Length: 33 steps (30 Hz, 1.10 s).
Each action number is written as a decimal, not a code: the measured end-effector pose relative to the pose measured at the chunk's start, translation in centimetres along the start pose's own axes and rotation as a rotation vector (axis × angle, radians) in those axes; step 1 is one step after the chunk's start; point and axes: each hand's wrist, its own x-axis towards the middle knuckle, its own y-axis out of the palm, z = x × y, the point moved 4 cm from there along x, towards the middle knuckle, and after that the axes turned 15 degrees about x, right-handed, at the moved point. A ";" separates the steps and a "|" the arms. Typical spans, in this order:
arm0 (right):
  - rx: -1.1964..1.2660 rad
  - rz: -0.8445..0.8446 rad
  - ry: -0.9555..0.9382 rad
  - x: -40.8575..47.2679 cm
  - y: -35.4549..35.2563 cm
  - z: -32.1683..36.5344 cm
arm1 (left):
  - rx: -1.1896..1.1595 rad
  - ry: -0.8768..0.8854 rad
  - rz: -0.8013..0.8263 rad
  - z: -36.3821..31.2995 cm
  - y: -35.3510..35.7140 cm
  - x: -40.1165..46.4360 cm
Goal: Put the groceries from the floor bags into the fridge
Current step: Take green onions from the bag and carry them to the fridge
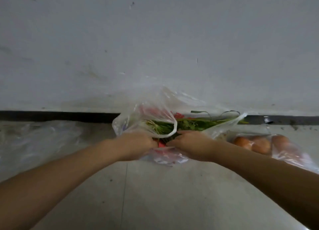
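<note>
On floor by wall, clear bag [151, 115] of greens [186, 124] is gripped at mouth by both hands: left hand [138, 143], right hand [189, 143], fingers curled into plastic. Unpacking judged just begun; greens to be lifted out next. Fridge not seen.

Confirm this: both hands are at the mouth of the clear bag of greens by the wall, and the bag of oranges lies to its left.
Wrong side. The head view shows the bag of oranges lying right of the bag of greens; left hand and right hand are at its mouth, by the wall.
</note>
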 end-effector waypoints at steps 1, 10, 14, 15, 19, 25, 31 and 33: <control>-0.007 0.048 0.018 -0.6 0.7 0.2 | 0.026 0.039 0.105 -0.3 0.6 -0.6; 0.311 0.172 0.175 -4.5 1.7 0.9 | -0.619 -0.660 0.250 5.5 1.5 -5.3; 0.437 0.345 0.334 -3.5 2.5 0.3 | -0.120 -0.639 0.176 6.4 1.6 -3.4; 0.466 0.362 0.373 -3.1 2.1 0.4 | -0.073 -0.643 0.152 6.4 1.1 -3.1; 0.519 0.185 0.287 0.5 -2.1 1.4 | -0.031 -0.695 0.045 6.9 -0.7 -2.2; 0.578 -0.144 0.327 6.9 -5.8 -2.5 | 0.101 -0.732 0.134 8.8 0.1 -2.6; 0.461 -0.113 0.472 8.0 -3.2 -4.0 | 0.055 -0.686 0.327 7.2 2.5 -4.1; 0.446 -0.147 0.469 8.7 -1.9 -3.4 | 0.010 -0.703 0.228 7.3 2.2 -3.9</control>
